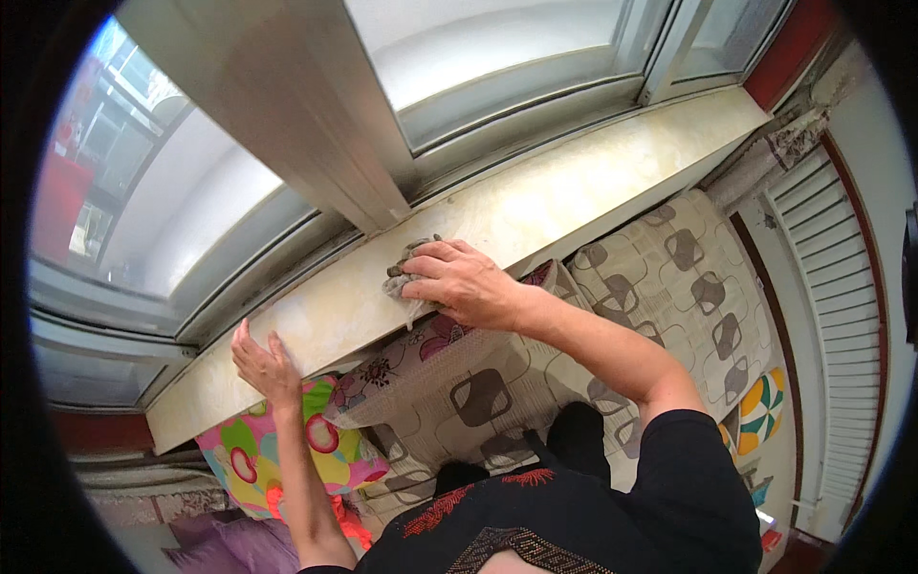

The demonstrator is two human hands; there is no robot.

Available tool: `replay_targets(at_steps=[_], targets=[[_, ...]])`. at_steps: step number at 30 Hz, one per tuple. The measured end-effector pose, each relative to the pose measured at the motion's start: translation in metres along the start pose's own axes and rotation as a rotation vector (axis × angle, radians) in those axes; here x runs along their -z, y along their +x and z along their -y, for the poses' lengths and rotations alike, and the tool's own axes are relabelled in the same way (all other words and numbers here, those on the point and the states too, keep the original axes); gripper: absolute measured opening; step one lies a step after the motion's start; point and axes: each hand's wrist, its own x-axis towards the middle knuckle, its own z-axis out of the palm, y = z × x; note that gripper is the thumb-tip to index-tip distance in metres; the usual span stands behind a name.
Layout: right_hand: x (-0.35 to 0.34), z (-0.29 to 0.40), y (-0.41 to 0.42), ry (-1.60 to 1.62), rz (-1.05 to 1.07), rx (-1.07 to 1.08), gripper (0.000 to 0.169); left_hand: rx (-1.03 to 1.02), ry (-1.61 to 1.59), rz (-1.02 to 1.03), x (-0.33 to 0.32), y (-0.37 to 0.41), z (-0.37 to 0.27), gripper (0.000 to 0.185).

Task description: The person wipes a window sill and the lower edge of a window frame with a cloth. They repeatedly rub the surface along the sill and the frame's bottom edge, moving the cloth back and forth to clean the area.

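Note:
A pale marbled windowsill (574, 190) runs slantwise across the view below a sliding window. My right hand (459, 283) holds a crumpled, dirty grey cloth (396, 287) down on the sill near its middle, and one end of the cloth hangs over the front edge. Further left, my left hand (264, 362) rests on the sill with its fingers spread and nothing in them.
Metal window frames (315, 107) border the sill's far side. Below lies a bed or padded seat with a patterned cover (480, 394). A colourful cushion (315, 430) is under my left forearm, purple fabric (244, 542) lower left. A white slatted panel (832, 344) stands right.

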Motion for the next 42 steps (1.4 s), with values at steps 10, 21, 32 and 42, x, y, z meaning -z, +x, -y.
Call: replay_targets(at_steps=[10,21,32,42], targets=[[0.186,-0.212,-0.123,-0.532,-0.145,-0.635,0.036,0.04,-0.112,-0.028,-0.012,-0.01,-0.029,0.039],[0.077,-0.068,-0.058,0.018,-0.113,-0.271,0.028,0.05,-0.121,0.04,-0.023,-0.007,-0.011,0.039],[0.283,-0.313,-0.221,-0.837,-0.278,-1.053,0.039,0.061,-0.1,0.03,-0.028,-0.007,-0.014,0.039],[0.125,-0.11,-0.119,-0.025,-0.043,-0.232,0.04,0.066,-0.119,0.023,-0.026,-0.012,-0.002,0.043]])
